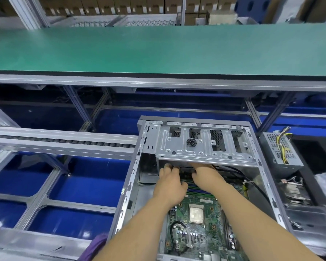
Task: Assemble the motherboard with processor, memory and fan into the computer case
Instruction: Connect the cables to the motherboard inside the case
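Observation:
An open grey computer case lies in front of me with a green motherboard inside it. The processor sits in its socket at the board's middle. Dark memory slots run across the board's far end. My left hand and my right hand reach side by side over those slots, under the metal drive bracket. Their fingertips are curled down at the board's far edge; what they touch is hidden. A fan heatsink lies outside the case at the right.
A grey power supply with yellow and black wires stands to the right of the case. A small black pile of screws rests on the bracket. A green conveyor belt runs across behind. A roller rail extends left.

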`<state>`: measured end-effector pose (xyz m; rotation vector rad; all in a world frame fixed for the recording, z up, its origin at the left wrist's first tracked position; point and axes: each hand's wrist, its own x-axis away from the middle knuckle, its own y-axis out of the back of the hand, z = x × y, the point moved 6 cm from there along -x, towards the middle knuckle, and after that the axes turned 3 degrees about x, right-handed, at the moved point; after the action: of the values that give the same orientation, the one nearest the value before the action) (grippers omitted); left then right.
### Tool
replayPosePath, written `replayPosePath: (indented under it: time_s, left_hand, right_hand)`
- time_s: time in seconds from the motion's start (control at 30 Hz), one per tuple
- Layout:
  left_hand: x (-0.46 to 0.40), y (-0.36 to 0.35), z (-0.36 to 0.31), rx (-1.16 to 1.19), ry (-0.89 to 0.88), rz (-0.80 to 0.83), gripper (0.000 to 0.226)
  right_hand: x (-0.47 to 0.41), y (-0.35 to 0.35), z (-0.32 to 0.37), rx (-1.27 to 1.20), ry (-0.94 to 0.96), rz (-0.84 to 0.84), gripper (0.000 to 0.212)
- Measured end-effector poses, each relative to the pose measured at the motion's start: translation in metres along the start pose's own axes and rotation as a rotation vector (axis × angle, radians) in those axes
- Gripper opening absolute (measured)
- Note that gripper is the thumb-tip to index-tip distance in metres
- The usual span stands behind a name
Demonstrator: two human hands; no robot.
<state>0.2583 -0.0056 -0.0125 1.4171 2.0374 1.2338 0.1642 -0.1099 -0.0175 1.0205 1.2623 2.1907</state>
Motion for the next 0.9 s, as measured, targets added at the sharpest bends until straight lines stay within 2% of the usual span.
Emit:
replayPosePath:
  time_s: [0.13, 0.23, 0.27, 0.33, 0.37, 0.4, 0.47, 0.5, 0.53, 0.6, 0.67, 0.77, 0.9]
  left_hand:
    - [0.001, -0.001, -0.002, 0.003, -0.013, 0.025, 0.024]
    - [0.002, 0.003, -0.004, 0.027, -0.018, -0.006, 0.019]
    - [0.004, 0.009, -0.007, 0.047, -0.022, -0.033, 0.015]
    - [0.007, 0.014, -0.015, 0.079, -0.04, -0.053, 0.029]
    - [0.009, 0.014, -0.018, 0.083, -0.049, -0.032, 0.036]
    - [0.012, 0.013, -0.023, 0.07, -0.062, 0.0, 0.038]
    - [0.017, 0.01, -0.029, 0.034, -0.096, 0.043, 0.021]
    - [0.02, 0.011, -0.03, 0.03, -0.109, 0.055, 0.013]
    - [0.023, 0.012, -0.03, 0.037, -0.123, 0.06, 0.026]
    - [0.027, 0.018, -0.028, 0.068, -0.124, 0.04, 0.04]
    - [0.03, 0.023, -0.027, 0.064, -0.1, 0.014, 0.034]
    - [0.034, 0.025, -0.026, 0.046, -0.083, 0.007, 0.023]
    - [0.036, 0.031, -0.024, 0.067, -0.068, -0.044, 0.015]
  right_hand:
    - [0.028, 0.012, -0.002, 0.053, 0.08, -0.126, 0.028]
    - [0.051, 0.017, 0.0, 0.014, 0.119, -0.147, 0.024]
    - [0.059, 0.017, 0.002, -0.001, 0.134, -0.139, 0.028]
    - [0.071, 0.02, 0.002, -0.055, 0.089, -0.16, 0.052]
    - [0.077, 0.02, 0.003, -0.066, 0.054, -0.167, 0.057]
    - [0.081, 0.02, 0.005, -0.096, 0.049, -0.174, 0.053]
    - [0.09, 0.011, 0.01, -0.195, 0.062, -0.084, 0.02]
    - [0.096, 0.007, 0.016, -0.223, 0.075, -0.005, 0.027]
    - [0.101, 0.002, 0.022, -0.222, 0.096, 0.066, 0.034]
    - [0.107, -0.006, 0.031, -0.133, 0.098, 0.091, 0.028]
    - [0.112, -0.017, 0.035, -0.058, 0.055, 0.094, 0.025]
    - [0.118, -0.035, 0.045, 0.028, 0.061, 0.184, 0.026]
    - [0.123, -0.039, 0.066, -0.081, 0.188, 0.267, 0.023]
